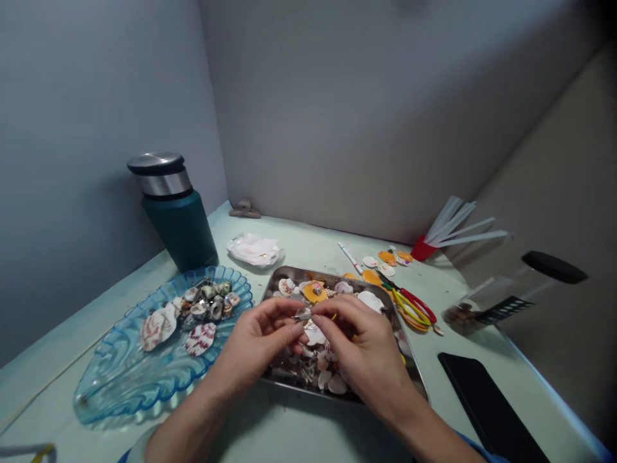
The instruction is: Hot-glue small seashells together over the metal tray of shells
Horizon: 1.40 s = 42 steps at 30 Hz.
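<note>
Above a metal tray [418, 379] of seashells, my two hands meet fingertip to fingertip. Between the thumb and forefinger of my left hand [263, 337] is a small shiny grey piece [303, 314], too small to name surely. My right hand [361, 337] pinches right beside it with closed fingers; what lies in that pinch is mostly hidden. Below the fingers, white, pink and brown seashells [324, 379] fill the tray. An orange shell [315, 291] with a small pinkish thing on it lies toward the tray's far side.
On the left, a blue shell-shaped dish [130, 379] bears more shells, with a teal bottle [180, 225] behind it. Right of the tray lie red- and yellow-handled tools [414, 307], a black phone-like slab [486, 405] and a clear black-lidded container [501, 299]. Glue sticks stand in a red cup [423, 249].
</note>
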Motion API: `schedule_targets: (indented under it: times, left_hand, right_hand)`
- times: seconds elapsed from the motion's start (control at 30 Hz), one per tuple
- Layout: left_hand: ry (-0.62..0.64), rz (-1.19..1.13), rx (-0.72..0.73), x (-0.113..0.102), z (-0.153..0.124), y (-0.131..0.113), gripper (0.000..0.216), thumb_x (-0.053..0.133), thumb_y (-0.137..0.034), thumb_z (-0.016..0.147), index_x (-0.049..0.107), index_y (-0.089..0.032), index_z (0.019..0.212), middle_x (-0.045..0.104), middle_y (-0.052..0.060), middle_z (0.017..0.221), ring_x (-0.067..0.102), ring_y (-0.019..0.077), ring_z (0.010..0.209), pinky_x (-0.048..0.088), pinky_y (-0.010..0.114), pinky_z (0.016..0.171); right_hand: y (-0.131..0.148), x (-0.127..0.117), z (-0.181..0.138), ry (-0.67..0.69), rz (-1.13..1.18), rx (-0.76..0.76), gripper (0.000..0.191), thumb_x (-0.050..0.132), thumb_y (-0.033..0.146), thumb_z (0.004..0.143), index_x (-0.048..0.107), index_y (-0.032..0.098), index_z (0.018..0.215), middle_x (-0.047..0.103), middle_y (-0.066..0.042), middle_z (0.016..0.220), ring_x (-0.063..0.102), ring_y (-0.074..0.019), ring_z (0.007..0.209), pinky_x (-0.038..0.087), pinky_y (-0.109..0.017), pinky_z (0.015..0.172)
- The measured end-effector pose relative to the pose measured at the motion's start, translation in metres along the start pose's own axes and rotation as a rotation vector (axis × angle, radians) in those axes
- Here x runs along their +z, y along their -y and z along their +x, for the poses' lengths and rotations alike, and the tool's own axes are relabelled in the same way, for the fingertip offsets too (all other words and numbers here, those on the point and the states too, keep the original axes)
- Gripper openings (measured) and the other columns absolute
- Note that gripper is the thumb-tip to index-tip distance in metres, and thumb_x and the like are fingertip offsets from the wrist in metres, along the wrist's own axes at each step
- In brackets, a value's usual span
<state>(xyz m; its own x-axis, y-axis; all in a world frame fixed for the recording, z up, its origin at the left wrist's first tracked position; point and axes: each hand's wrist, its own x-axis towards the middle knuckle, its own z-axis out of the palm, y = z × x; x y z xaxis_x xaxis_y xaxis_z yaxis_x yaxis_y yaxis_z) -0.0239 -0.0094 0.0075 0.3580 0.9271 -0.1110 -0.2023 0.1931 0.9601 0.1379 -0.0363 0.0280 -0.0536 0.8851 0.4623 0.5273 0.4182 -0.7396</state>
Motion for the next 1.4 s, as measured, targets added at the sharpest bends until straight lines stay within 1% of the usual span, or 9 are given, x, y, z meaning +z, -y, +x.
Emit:
schedule_targets:
  times: [0.47,0.67,0.8,0.93,1.07,1.17,1.23,1.3,1.4]
  left_hand:
    - [-0.025,-0.072,-0.017,-0.004,0.001,0.003,0.032,0.075,-0.026,0.068,0.063,-0.017,0.097,0.068,0.001,0.064,0.062,0.0106,0.056,0.049,0.022,0.056]
    - [-0.155,-0.090,0.050,-0.004,0.000,0.001,0.031,0.074,-0.024,0.070,0.066,-0.016,0.099,0.068,0.001,0.067,0.062,0.0101,0.060,0.050,0.021,0.060]
    - [-0.209,-0.126,0.052,-0.002,-0.001,-0.003,0.032,0.074,-0.022,0.068,0.067,-0.016,0.099,0.069,0.002,0.071,0.064,0.0109,0.063,0.052,0.022,0.065]
    - [-0.197,-0.167,0.060,-0.002,-0.001,-0.002,0.033,0.076,-0.022,0.067,0.066,-0.014,0.098,0.071,0.004,0.073,0.066,0.0129,0.066,0.054,0.024,0.068]
    - [-0.198,-0.197,0.082,-0.003,0.000,-0.001,0.032,0.076,-0.021,0.068,0.065,-0.014,0.097,0.072,0.005,0.075,0.068,0.0148,0.070,0.054,0.026,0.071]
    - [-0.200,-0.202,0.084,-0.003,0.000,0.000,0.031,0.076,-0.021,0.068,0.065,-0.013,0.096,0.073,0.006,0.074,0.069,0.0154,0.069,0.054,0.026,0.070]
    - [-0.199,-0.213,0.087,-0.003,0.001,0.000,0.031,0.076,-0.020,0.067,0.065,-0.013,0.095,0.073,0.006,0.073,0.069,0.0153,0.068,0.054,0.026,0.069]
    - [-0.203,-0.226,0.087,-0.003,0.002,0.000,0.031,0.077,-0.020,0.067,0.065,-0.013,0.095,0.073,0.006,0.073,0.069,0.0151,0.068,0.054,0.026,0.069]
    - [-0.219,-0.227,0.081,-0.002,0.002,0.000,0.031,0.076,-0.020,0.068,0.065,-0.014,0.096,0.073,0.007,0.072,0.069,0.0156,0.069,0.053,0.026,0.069]
  right_hand:
    - [0.003,-0.017,0.006,-0.016,-0.206,-0.126,0.015,0.053,0.016,0.089,0.068,0.019,0.093,0.067,-0.004,0.090,0.062,-0.0159,0.084,0.047,-0.028,0.076]
    - [-0.009,-0.047,-0.005,0.299,-0.817,0.022,0.014,0.061,0.032,0.082,0.068,0.025,0.092,0.067,-0.005,0.084,0.063,-0.0271,0.081,0.046,-0.036,0.063]
    - [-0.024,-0.048,-0.024,0.376,-0.942,0.094,0.036,0.067,0.028,0.074,0.062,0.022,0.109,0.069,-0.011,0.095,0.064,-0.0319,0.086,0.048,-0.040,0.066]
    - [-0.036,-0.053,-0.030,0.318,-0.774,0.115,0.030,0.055,0.025,0.083,0.060,0.021,0.113,0.070,-0.011,0.098,0.065,-0.0276,0.086,0.049,-0.036,0.069]
    - [-0.040,-0.066,-0.027,0.102,-0.356,0.149,0.030,0.050,0.036,0.089,0.060,0.021,0.114,0.068,-0.010,0.102,0.063,-0.0241,0.090,0.050,-0.036,0.077]
    - [-0.041,-0.064,-0.030,-0.034,0.062,0.218,0.035,0.050,0.043,0.089,0.062,0.018,0.109,0.068,-0.008,0.084,0.064,-0.0205,0.073,0.053,-0.030,0.064]
    - [-0.040,-0.056,-0.035,-0.011,0.241,0.246,0.037,0.051,0.046,0.087,0.064,0.017,0.105,0.065,-0.006,0.069,0.062,-0.0184,0.058,0.051,-0.028,0.051]
    - [-0.036,-0.047,-0.041,0.016,0.252,0.270,0.036,0.055,0.045,0.085,0.064,0.019,0.107,0.066,-0.005,0.067,0.061,-0.0187,0.055,0.051,-0.028,0.046]
    - [-0.029,-0.035,-0.046,0.024,0.128,0.221,0.028,0.064,0.043,0.078,0.069,0.024,0.097,0.071,-0.006,0.078,0.066,-0.0235,0.069,0.055,-0.030,0.056]
